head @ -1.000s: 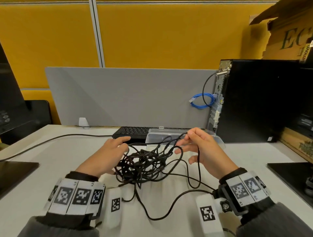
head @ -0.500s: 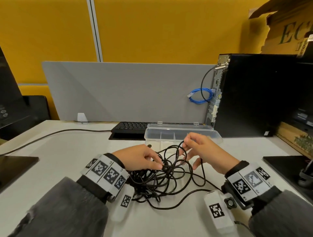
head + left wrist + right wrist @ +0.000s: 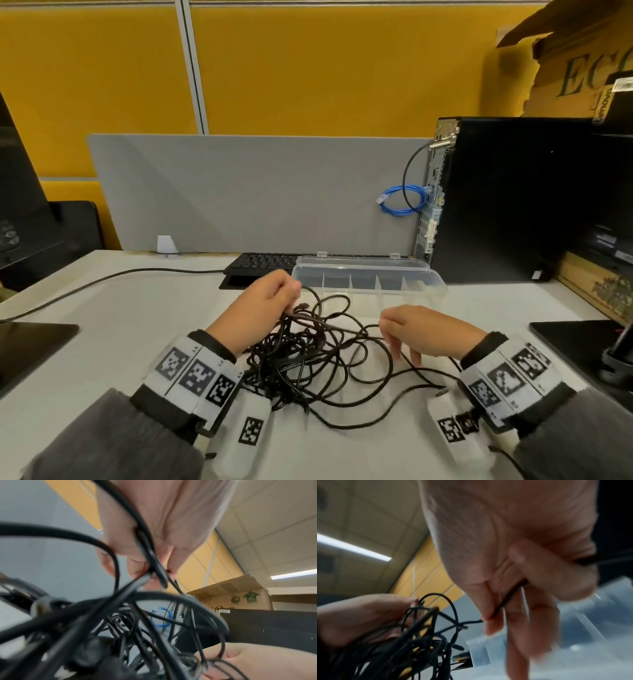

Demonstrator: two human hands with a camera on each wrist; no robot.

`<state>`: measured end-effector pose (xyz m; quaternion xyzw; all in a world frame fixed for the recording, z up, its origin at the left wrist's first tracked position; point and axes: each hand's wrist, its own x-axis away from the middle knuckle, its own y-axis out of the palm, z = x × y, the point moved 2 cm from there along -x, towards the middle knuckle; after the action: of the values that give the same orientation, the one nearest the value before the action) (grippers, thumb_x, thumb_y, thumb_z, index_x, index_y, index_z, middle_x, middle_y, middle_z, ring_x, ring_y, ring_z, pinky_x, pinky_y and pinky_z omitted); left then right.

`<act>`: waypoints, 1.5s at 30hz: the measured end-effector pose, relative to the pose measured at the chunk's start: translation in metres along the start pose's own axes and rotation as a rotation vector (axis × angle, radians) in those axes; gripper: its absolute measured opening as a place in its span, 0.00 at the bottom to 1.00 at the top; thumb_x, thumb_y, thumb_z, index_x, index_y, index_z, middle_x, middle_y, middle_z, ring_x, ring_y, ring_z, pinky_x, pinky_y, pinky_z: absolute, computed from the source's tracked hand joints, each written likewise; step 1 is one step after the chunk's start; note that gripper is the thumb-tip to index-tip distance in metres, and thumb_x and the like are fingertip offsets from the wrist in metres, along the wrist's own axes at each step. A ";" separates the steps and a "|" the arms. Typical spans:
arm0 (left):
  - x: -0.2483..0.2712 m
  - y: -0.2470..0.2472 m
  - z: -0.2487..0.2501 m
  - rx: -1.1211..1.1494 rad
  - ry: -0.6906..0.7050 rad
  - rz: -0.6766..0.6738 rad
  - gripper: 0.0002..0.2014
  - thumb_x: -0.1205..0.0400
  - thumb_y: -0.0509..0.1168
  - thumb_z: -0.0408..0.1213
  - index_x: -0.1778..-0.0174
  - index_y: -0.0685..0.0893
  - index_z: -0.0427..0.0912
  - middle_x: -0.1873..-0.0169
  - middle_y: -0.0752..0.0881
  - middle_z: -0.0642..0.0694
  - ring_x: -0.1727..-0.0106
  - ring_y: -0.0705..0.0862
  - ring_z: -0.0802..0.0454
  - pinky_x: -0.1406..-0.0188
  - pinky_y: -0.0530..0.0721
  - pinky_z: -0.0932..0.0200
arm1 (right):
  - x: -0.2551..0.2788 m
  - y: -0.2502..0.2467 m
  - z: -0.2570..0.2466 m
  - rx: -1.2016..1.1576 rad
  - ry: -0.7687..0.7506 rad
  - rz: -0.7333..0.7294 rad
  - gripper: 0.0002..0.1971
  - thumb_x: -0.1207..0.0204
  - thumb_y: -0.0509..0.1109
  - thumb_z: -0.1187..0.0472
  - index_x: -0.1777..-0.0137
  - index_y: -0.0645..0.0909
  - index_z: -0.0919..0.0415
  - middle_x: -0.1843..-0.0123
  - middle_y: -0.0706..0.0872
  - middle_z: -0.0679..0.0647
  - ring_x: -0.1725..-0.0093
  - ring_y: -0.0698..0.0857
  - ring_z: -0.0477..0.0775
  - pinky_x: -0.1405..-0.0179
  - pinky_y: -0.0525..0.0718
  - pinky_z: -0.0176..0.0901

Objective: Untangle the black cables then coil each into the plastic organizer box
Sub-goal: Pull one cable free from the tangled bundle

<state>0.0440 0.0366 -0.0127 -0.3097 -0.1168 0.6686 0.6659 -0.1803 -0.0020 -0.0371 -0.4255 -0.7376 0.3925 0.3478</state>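
two hands in tangled black cables (image 3: 308, 356), left hand (image 3: 263, 301) grip pinching strands, right hand (image 3: 428, 334) grip pinching one

Evenly bright (ceiling strips); wrist views blurred.

Left hand (image 3: 263, 303) raised over the tangle's far-left edge, fingers curled, gripping several strands of the black cables (image 3: 308, 356) against the thumb. Right hand (image 3: 424, 332) lower, to the right of the tangle, thumb and index pinching one strand, other fingers (image 3: 416, 358) pointing down. Both forearms angled inward.
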 end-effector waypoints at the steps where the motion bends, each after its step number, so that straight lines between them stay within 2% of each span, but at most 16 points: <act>1: 0.000 -0.002 0.002 0.021 0.011 0.067 0.12 0.14 0.53 0.40 0.63 0.74 0.45 0.69 0.75 0.51 0.65 0.75 0.56 0.55 0.75 0.59 | 0.001 -0.002 -0.005 0.067 -0.056 0.115 0.13 0.14 0.51 0.55 0.57 0.76 0.52 0.56 0.84 0.47 0.62 0.82 0.48 0.64 0.78 0.38; 3: -0.004 -0.001 0.007 0.061 0.022 0.104 0.11 0.14 0.54 0.41 0.62 0.75 0.46 0.71 0.72 0.52 0.69 0.71 0.57 0.59 0.75 0.57 | 0.005 -0.006 -0.025 -0.020 -0.230 0.384 0.14 0.16 0.53 0.47 0.42 0.78 0.50 0.44 0.80 0.42 0.44 0.78 0.43 0.45 0.76 0.39; 5: -0.007 0.004 0.015 0.065 0.059 0.068 0.09 0.15 0.58 0.41 0.60 0.79 0.46 0.74 0.71 0.54 0.73 0.69 0.59 0.66 0.71 0.60 | 0.006 -0.004 -0.049 -0.223 -0.364 0.433 0.19 0.19 0.56 0.44 0.33 0.75 0.50 0.38 0.79 0.40 0.37 0.75 0.38 0.37 0.73 0.37; 8: -0.007 0.009 0.022 0.128 0.129 0.057 0.09 0.17 0.61 0.37 0.61 0.84 0.43 0.77 0.73 0.55 0.74 0.68 0.59 0.70 0.68 0.64 | 0.001 0.007 -0.071 -0.514 -0.433 0.422 0.14 0.20 0.62 0.45 0.38 0.75 0.48 0.49 0.86 0.48 0.45 0.83 0.43 0.43 0.79 0.38; 11: -0.004 0.006 0.022 0.267 0.099 0.104 0.10 0.17 0.61 0.38 0.62 0.85 0.44 0.73 0.82 0.58 0.70 0.76 0.65 0.65 0.74 0.69 | -0.003 0.012 -0.074 -0.335 -0.449 0.562 0.10 0.20 0.60 0.46 0.44 0.78 0.45 0.53 0.73 0.37 0.46 0.73 0.41 0.49 0.71 0.27; 13: -0.002 0.005 0.021 0.321 0.063 0.125 0.11 0.17 0.61 0.39 0.63 0.84 0.46 0.73 0.82 0.58 0.69 0.76 0.64 0.64 0.75 0.63 | -0.006 0.012 -0.074 -0.225 -0.435 0.623 0.10 0.20 0.62 0.46 0.53 0.80 0.49 0.53 0.65 0.43 0.45 0.66 0.44 0.48 0.67 0.30; 20: 0.001 -0.009 0.022 0.816 0.013 0.322 0.11 0.16 0.57 0.36 0.63 0.80 0.41 0.83 0.63 0.56 0.81 0.60 0.60 0.77 0.63 0.65 | -0.007 0.006 -0.056 -0.015 -0.409 0.492 0.11 0.24 0.66 0.53 0.68 0.74 0.50 0.38 0.72 0.43 0.35 0.65 0.42 0.38 0.65 0.46; 24: 0.001 -0.030 0.012 1.065 0.008 0.400 0.12 0.15 0.55 0.36 0.63 0.77 0.40 0.84 0.60 0.56 0.83 0.57 0.61 0.82 0.58 0.67 | -0.003 0.000 -0.030 -0.016 -0.343 0.332 0.13 0.22 0.63 0.52 0.69 0.71 0.45 0.56 0.79 0.43 0.51 0.78 0.46 0.42 0.75 0.51; 26: -0.001 -0.035 0.001 0.923 -0.062 0.476 0.12 0.14 0.55 0.36 0.63 0.77 0.40 0.83 0.62 0.54 0.82 0.60 0.59 0.84 0.59 0.68 | 0.001 -0.004 -0.023 -0.021 -0.352 0.369 0.13 0.19 0.61 0.52 0.67 0.72 0.44 0.63 0.79 0.44 0.57 0.78 0.46 0.47 0.78 0.49; 28: -0.005 -0.040 -0.002 0.417 -0.083 0.523 0.12 0.13 0.54 0.37 0.59 0.79 0.41 0.76 0.71 0.49 0.74 0.71 0.52 0.80 0.71 0.66 | 0.006 -0.005 -0.024 0.117 -0.378 0.449 0.12 0.17 0.57 0.52 0.62 0.74 0.48 0.65 0.78 0.43 0.60 0.77 0.44 0.48 0.74 0.43; 31: -0.009 -0.035 0.018 -0.527 0.108 0.455 0.15 0.14 0.52 0.44 0.39 0.80 0.44 0.43 0.80 0.44 0.39 0.77 0.46 0.38 0.72 0.54 | 0.011 -0.002 -0.040 0.370 -0.411 0.527 0.12 0.15 0.52 0.53 0.59 0.69 0.51 0.68 0.74 0.44 0.66 0.73 0.47 0.49 0.69 0.42; 33: -0.010 -0.016 0.038 -0.726 0.256 0.216 0.19 0.16 0.52 0.51 0.31 0.75 0.49 0.35 0.77 0.52 0.31 0.73 0.53 0.25 0.61 0.45 | 0.012 -0.002 -0.051 0.523 -0.410 0.632 0.13 0.16 0.52 0.54 0.60 0.73 0.54 0.69 0.79 0.46 0.72 0.76 0.52 0.62 0.71 0.43; 35: -0.009 0.006 0.046 -0.660 0.317 -0.036 0.18 0.16 0.54 0.52 0.37 0.78 0.48 0.45 0.84 0.54 0.42 0.80 0.55 0.34 0.73 0.49 | 0.014 -0.004 -0.058 0.558 -0.332 0.754 0.15 0.21 0.53 0.53 0.65 0.76 0.55 0.77 0.79 0.47 0.82 0.76 0.51 0.77 0.63 0.37; 37: -0.010 0.015 0.045 -0.491 0.316 -0.100 0.11 0.16 0.58 0.45 0.48 0.81 0.43 0.57 0.85 0.52 0.54 0.82 0.53 0.50 0.78 0.54 | 0.017 0.000 -0.060 0.479 -0.312 0.809 0.15 0.21 0.52 0.52 0.65 0.75 0.55 0.78 0.78 0.47 0.82 0.77 0.51 0.80 0.60 0.38; 42: -0.010 0.009 0.042 -0.179 0.329 -0.029 0.09 0.17 0.61 0.41 0.63 0.81 0.52 0.65 0.86 0.55 0.61 0.82 0.60 0.57 0.77 0.57 | 0.010 -0.003 -0.045 0.043 -0.357 0.459 0.13 0.19 0.59 0.49 0.64 0.70 0.52 0.66 0.81 0.49 0.66 0.79 0.50 0.66 0.76 0.49; 45: -0.010 -0.009 0.050 0.173 0.260 0.169 0.11 0.17 0.61 0.40 0.65 0.80 0.50 0.77 0.80 0.61 0.72 0.76 0.67 0.64 0.71 0.61 | 0.008 -0.003 -0.029 -0.046 -0.321 0.332 0.12 0.22 0.64 0.51 0.66 0.69 0.48 0.63 0.82 0.47 0.62 0.83 0.52 0.59 0.81 0.52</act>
<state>0.0217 0.0406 0.0342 -0.3439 0.0546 0.6840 0.6410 -0.1601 0.0129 -0.0201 -0.4809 -0.7122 0.4899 0.1466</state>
